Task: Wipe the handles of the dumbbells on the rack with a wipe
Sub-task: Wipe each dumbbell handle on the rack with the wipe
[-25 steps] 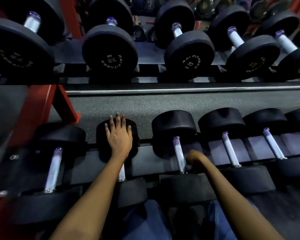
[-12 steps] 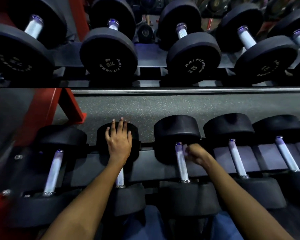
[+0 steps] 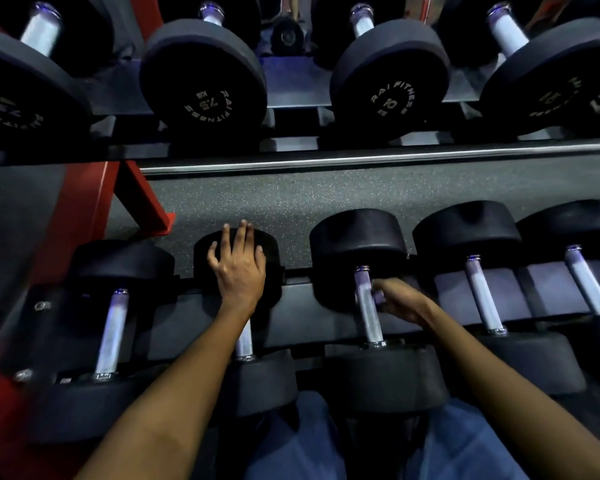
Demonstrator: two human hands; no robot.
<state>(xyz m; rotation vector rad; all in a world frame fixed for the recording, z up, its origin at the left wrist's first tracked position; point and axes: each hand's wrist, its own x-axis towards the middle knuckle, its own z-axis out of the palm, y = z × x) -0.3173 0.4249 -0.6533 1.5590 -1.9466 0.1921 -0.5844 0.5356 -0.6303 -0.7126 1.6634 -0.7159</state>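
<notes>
Moved right hand (image 3: pixel 400 303) up from near end onto knurled chrome handle (image 3: pixel 367 306) of third lower-rack black dumbbell, fingers curled round small pale wipe (image 3: pixel 378 297) (barely visible), wiping underway; left hand (image 3: pixel 238 268) flat, fingers straight, on neighbouring black rubber dumbbell head (image 3: pixel 271 247).

Bare speckled floor (image 3: pixel 326 199) lies open between rack tiers; closely spaced dumbbell heads (image 3: pixel 359 233) flank each handle.

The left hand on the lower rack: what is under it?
The left hand rests flat on a dumbbell's black far head. Its wrist covers the upper handle; only the lower handle shows.
</notes>
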